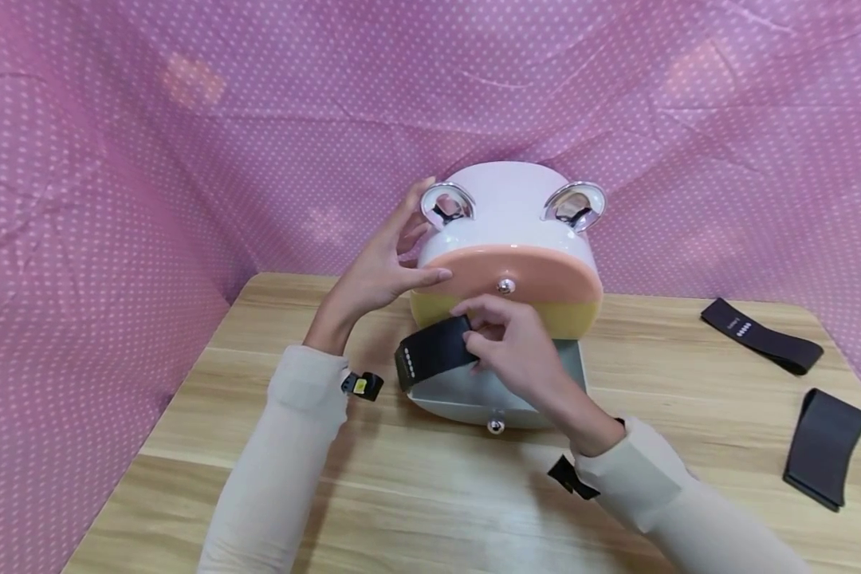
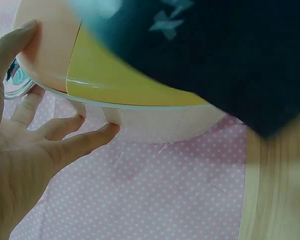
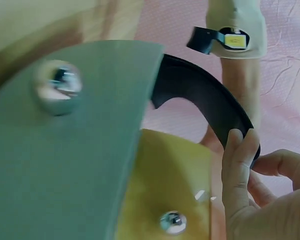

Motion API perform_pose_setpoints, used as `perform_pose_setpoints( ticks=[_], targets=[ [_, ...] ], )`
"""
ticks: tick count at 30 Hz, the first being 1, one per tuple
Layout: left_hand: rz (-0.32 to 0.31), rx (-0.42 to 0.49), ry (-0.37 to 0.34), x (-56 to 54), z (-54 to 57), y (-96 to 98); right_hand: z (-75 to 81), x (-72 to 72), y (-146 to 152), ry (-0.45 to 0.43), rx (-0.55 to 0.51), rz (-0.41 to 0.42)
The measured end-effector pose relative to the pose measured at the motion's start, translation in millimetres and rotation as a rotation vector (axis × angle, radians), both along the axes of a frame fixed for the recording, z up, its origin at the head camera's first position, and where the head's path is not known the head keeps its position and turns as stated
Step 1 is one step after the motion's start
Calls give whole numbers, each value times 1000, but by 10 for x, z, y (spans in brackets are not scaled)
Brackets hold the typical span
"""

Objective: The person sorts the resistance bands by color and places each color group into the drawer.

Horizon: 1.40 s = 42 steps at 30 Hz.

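My right hand (image 1: 513, 347) pinches one end of a black resistance band (image 1: 434, 351) over the pulled-out bottom drawer. The band bends into a curve, with white dots near its far end. The grey-green drawer (image 1: 498, 426) has a round silver knob and sticks out of a white drawer box (image 1: 505, 195) with two silver ears. Above it sit a yellow drawer (image 3: 162, 172) and an orange drawer (image 1: 466, 267), both pushed in. My left hand (image 1: 376, 267) rests against the box's left side, thumb on the orange front and fingers spread along the white wall (image 2: 155, 122).
On the right of the wooden table (image 1: 258, 446) lie two more black bands, a dotted one (image 1: 760, 335) further back and a plain-looking one (image 1: 825, 450) nearer. A pink dotted cloth (image 1: 316, 143) hangs behind the box and along the sides.
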State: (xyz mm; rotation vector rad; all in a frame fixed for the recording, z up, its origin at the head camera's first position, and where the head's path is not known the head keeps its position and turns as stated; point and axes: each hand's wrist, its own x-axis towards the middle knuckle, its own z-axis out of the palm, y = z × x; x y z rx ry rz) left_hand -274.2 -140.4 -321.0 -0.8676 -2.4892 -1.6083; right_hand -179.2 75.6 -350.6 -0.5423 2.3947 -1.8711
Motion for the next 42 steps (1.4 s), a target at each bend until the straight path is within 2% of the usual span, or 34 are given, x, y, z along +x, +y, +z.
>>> perform_pose_setpoints(
  ticks=[11,16,21,29,35,42],
  targets=[
    [15,-5,0,6,-12,-9,-360,43,270,-70,3,-105],
    [25,-1,-21,11,-5,-12,-474,23,336,-140,67,-161],
    [16,6,-22,9,3,-8,-546,-12,403,-167,177,-157],
    [11,3,-17,3,6,-4,-615,-109,513,-46,416,-124],
    [11,5,-18,-2,12,4,-597,-100,543,29,575,-135],
    [16,3,-32,4,13,5,-543,-83,597,44,653,-133]
  ],
)
